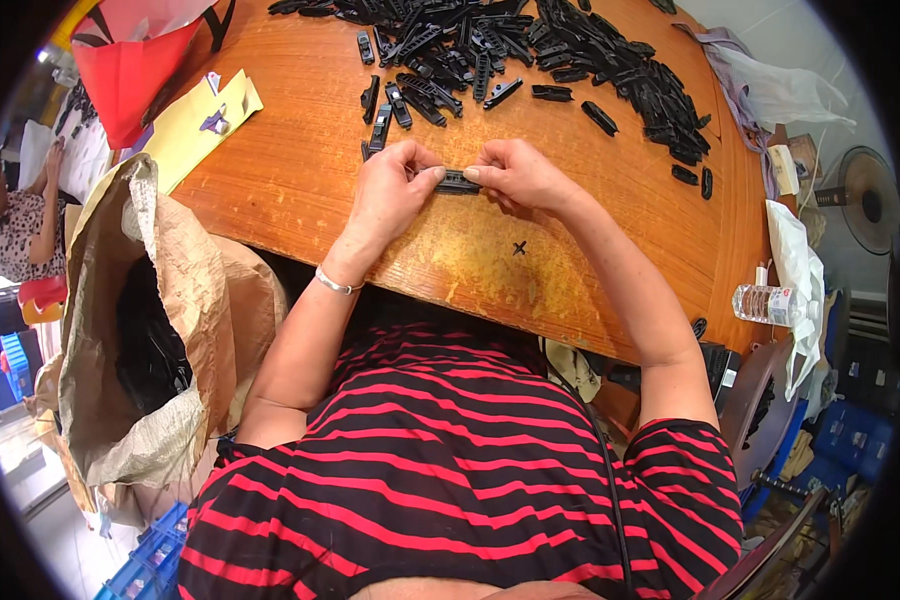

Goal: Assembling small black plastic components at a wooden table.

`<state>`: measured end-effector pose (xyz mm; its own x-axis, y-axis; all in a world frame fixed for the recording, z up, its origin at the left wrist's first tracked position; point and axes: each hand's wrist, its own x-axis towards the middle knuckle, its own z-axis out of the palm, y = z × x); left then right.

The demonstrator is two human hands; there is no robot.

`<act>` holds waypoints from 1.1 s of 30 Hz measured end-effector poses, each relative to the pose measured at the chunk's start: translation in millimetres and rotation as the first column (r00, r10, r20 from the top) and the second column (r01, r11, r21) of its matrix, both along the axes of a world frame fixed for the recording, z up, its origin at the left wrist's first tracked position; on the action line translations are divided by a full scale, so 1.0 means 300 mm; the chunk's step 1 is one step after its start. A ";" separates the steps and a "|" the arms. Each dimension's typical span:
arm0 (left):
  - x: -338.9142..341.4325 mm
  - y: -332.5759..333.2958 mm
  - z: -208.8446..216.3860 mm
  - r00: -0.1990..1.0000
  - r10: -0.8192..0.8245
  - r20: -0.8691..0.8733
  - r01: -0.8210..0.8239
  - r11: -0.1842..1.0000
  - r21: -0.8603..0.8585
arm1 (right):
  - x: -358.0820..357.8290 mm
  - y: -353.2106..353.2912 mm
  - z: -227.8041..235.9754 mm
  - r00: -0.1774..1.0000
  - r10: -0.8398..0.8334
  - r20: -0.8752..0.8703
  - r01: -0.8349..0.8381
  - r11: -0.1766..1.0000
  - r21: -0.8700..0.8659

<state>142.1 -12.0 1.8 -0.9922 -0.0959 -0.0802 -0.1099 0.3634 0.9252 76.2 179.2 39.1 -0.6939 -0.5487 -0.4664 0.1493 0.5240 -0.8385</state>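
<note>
Your workbench is a round wooden table [300, 170] in a crowded workroom, with a person in a patterned top at nine o'clock by the left rim. At eight o'clock a big brown paper sack [180, 300] stands open, dark pieces inside it. At eleven o'clock lie a red bag [130, 70] and a yellow envelope [205, 125]. At twelve o'clock a heap of black plastic clips [560, 50] spreads across the wood. Your left hand [390, 190] and right hand [520, 175] pinch one black clip [458, 182] between fingertips at centre, just above the tabletop. At three o'clock stand a water bottle [767, 304] and a fan [868, 200].
</note>
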 end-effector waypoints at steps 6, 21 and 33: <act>-0.001 0.008 -0.044 0.998 0.023 -0.051 -0.027 0.997 -0.076 | -0.008 -0.003 -0.007 1.000 0.027 0.003 -0.027 0.999 0.042; -0.029 0.011 0.003 0.998 -0.044 0.037 0.054 0.939 -0.340 | -0.020 -0.033 0.020 0.997 0.069 -0.019 -0.065 0.981 0.183; 0.114 -0.006 0.106 0.943 -0.250 0.221 0.205 0.956 0.208 | 0.098 0.101 0.029 0.936 0.016 -0.352 -0.067 0.989 -0.131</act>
<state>176.1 -13.8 33.6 -0.9340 0.1681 -0.3151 -0.2725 0.2352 0.9330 105.7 209.4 47.9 -0.7742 -0.6222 -0.1161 -0.1854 0.3983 -0.8983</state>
